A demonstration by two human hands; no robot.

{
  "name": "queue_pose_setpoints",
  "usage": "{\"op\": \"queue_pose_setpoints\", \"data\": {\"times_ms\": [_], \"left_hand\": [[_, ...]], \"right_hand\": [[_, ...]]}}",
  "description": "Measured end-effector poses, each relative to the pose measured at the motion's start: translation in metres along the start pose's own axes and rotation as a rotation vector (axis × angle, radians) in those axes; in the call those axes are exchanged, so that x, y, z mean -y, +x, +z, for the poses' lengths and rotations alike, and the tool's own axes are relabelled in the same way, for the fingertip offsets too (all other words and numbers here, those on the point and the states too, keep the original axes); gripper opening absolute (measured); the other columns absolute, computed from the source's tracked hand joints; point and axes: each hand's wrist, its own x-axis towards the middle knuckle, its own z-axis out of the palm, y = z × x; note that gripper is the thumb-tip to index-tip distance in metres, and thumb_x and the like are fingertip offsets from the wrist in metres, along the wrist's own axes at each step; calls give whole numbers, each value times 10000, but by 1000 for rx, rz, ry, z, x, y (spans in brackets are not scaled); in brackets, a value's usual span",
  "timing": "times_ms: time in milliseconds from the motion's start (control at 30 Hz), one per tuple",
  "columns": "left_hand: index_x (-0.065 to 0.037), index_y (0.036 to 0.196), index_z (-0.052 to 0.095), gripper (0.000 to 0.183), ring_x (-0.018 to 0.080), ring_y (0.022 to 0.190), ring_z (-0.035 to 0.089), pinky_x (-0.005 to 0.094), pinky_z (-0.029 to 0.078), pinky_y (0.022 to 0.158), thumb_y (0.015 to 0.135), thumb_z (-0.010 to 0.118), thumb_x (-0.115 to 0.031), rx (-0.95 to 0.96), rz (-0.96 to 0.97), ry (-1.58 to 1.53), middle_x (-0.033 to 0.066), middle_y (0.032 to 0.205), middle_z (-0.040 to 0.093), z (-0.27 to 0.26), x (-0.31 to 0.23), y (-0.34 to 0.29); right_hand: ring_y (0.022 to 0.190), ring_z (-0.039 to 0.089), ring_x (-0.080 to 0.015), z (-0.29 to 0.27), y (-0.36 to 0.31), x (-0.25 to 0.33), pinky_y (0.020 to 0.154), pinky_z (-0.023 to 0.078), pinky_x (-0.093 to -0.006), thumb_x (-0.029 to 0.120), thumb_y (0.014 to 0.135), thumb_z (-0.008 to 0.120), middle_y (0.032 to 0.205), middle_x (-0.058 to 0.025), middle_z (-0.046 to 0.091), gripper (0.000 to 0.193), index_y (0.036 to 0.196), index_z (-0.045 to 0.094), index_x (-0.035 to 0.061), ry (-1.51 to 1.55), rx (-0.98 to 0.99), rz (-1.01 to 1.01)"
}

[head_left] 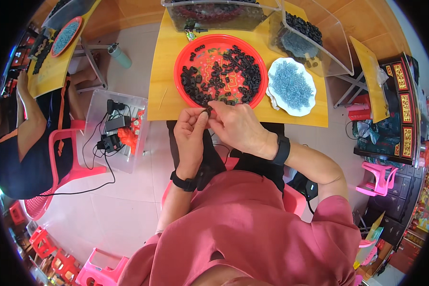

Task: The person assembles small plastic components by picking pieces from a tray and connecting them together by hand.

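Note:
My left hand (191, 135) and my right hand (238, 127) meet at the near rim of a round red tray (180, 66). The fingertips of both are pinched around a small dark part (208, 109), mostly covered by the fingers; it resembles the small black ring-like pieces (224, 71) scattered in the tray. To the right of the tray lies a white scalloped plate (298, 112) heaped with small clear bluish pieces (291, 83). Each wrist wears a black band.
Clear plastic bins (214, 21) of black pieces stand at the table's (164, 107) back. A thin stick (163, 98) lies left of the tray. On the floor, a clear box (140, 102) holds adapters and cables. Another person (28, 128) sits at a table on the left.

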Motion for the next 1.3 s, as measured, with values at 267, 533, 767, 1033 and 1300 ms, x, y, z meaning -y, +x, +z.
{"op": "queue_pose_setpoints", "data": {"times_ms": [267,533,767,1033,1300], "left_hand": [[-12,994,573,91,86,806,619,202,482,730,924,589,-69,-26,-44,-61,60,910,664,-1,5,0],[-3,1012,644,140,71,755,617,195,484,691,916,607,-99,-31,-187,-124,31,865,669,-5,5,2],[-9,963,665,123,69,751,617,194,477,661,895,626,-103,-15,-274,-115,22,848,660,-10,6,3],[2,958,669,127,84,709,617,207,477,647,889,617,-91,-50,-237,-49,27,833,668,-6,4,1],[2,966,670,138,73,732,609,201,470,652,891,613,-99,-8,-266,-22,21,842,666,-3,6,-1]], "right_hand": [[617,652,-310,12,-5,-6,527,528,-378,122,773,691,705,-124,648,348,1061,557,-20,-115,-61,-55],[596,644,-294,9,-5,-6,501,513,-378,119,799,659,668,-112,624,301,1043,536,-9,-109,-37,-119],[595,639,-298,2,-7,-3,479,496,-385,209,808,669,647,-132,605,283,901,501,1,-217,72,-154],[560,633,-312,-12,10,-4,487,501,-412,265,758,673,610,-163,602,310,772,540,-15,-321,150,-265],[564,633,-303,-15,12,-14,494,500,-399,333,778,654,614,-163,607,359,717,567,-11,-370,275,-351]]}}
